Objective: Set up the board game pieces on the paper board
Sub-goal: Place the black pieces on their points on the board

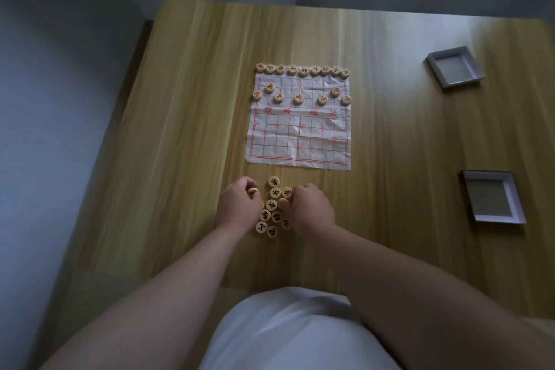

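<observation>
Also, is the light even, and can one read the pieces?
Head view: dim and uneven, with a pale sheen on the table at far right; marks on the near pieces show, but too soft to read.

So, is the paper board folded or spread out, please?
Spread out: the paper board lies flat, its whole grid showing, creases visible.

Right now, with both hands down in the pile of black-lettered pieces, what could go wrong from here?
The paper board is creased, with nothing seen holding it down; a hand reaching over could drag it and shift the red pieces already set out. The right hand covers part of the black pieces and might scatter them. The left hand holds one piece whose face is hidden, so it could land on the wrong point.
</observation>
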The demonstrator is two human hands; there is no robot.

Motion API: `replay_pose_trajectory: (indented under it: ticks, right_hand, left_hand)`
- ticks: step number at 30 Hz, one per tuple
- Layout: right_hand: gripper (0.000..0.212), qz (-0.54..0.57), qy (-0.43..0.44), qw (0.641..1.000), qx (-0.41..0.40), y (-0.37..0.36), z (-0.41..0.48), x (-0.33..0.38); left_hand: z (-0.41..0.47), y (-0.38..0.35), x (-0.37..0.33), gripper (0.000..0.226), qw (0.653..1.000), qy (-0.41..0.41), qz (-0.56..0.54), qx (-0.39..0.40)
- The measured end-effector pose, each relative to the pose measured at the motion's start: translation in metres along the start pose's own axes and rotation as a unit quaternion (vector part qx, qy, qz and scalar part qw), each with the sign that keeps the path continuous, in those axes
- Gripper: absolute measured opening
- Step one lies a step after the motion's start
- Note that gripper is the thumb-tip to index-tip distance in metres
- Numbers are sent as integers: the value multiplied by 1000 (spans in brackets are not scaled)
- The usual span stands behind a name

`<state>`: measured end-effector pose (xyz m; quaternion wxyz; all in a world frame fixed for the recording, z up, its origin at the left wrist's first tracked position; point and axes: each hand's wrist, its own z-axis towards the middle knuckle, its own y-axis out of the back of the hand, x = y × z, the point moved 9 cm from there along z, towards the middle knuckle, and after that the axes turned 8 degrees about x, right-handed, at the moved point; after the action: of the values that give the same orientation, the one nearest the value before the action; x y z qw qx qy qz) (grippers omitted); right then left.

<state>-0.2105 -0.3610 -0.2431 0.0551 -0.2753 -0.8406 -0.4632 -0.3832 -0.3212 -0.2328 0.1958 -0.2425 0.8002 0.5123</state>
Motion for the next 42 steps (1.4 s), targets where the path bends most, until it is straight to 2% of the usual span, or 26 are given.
replay_pose_trajectory:
  ticks: [3,5,8,11,14,16,18,22,26,30,34,37,42]
  right_hand:
    - [32,-17,-6,1000,-6,-4,-1,6]
    - [27,-29,1,999,-15,-4,-4,9]
    - [20,-43,19,999,-18,-4,-6,11]
    - [14,18,11,1000,-23,-2,-8,3]
    - [16,136,-11,990,-25,3,-8,-10]
    - [14,255,-52,965,-32,7,-8,-25]
    - [13,373,-95,922,-27,7,-8,-40]
    - [19,508,-135,850,-19,5,-10,-61]
    - [15,586,-169,793,-6,-4,-9,-71]
    - [16,592,-162,790,-5,-4,-4,-76]
    - [17,584,-149,798,-4,0,0,-75]
    - [15,582,-129,803,1,6,4,-68]
    - [19,583,-113,803,38,10,14,-48]
  left_hand:
    - [4,-1,-5,5,1000,19,-2,7]
    - [8,-3,-9,14,1000,23,5,18]
    - [12,-8,-13,17,998,37,35,29]
    - [12,-12,-17,24,997,41,64,23]
    - [12,-17,-24,31,995,31,90,15]
    - [11,-19,-30,33,993,19,115,9]
    - [11,-22,-37,33,989,-4,147,3]
    - [12,-26,-42,29,988,-19,154,17]
    - [12,-23,-36,18,997,-2,76,28]
    - [14,-13,-33,15,1000,-2,1,24]
    - [15,-6,-26,17,989,35,-140,26]
    - [20,-7,-11,21,952,91,-288,40]
    - [25,-21,-2,17,849,173,-490,97]
